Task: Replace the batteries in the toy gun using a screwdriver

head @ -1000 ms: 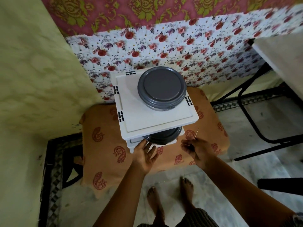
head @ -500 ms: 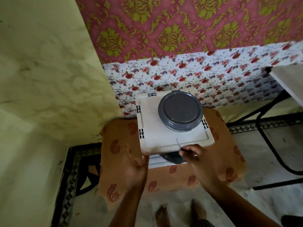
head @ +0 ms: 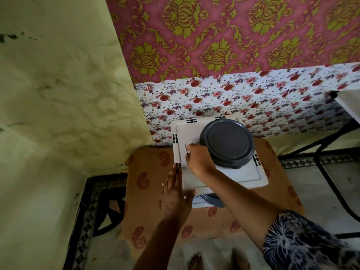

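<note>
You are pinching the screwdriver (head: 186,149) in your right hand (head: 197,159), which has come up from below the white shelf unit (head: 241,176) to hover over its top's left edge. Your left hand (head: 173,193), fingers straight, is now pressing that unit's left side. The toy gun is nowhere in view, so you are probably still gathering things.

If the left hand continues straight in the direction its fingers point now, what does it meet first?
The left hand lies open along the left edge of the white shelf top, fingers pointing toward the floral wall. Going on, it would probably slide beside that edge and reach the wall first, though depth is unclear.
</note>
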